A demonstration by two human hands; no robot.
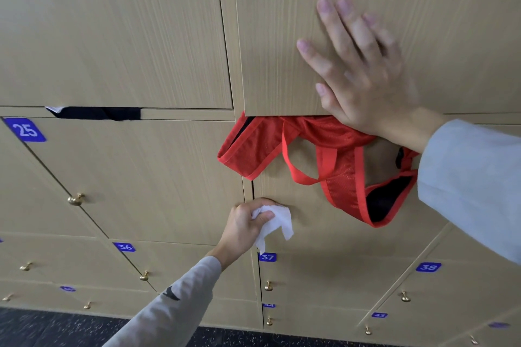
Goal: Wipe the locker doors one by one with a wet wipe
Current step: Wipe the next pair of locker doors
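My left hand (248,227) pinches a crumpled white wet wipe (277,220) against a light wood locker door (315,234), near its left edge and above the label 37 (267,257). My right hand (363,70) lies flat with straight fingers on the upper locker door (282,36), which stands slightly ajar. A red mesh garment (332,160) hangs out from under that upper door and drapes over the door that the wipe touches.
Rows of wood lockers with brass knobs (76,199) and blue number labels 25 (26,129), 36 (124,247) and 38 (428,267) fill the wall. Dark cloth (101,113) sticks out of the left upper locker. A dark speckled floor (56,329) runs below.
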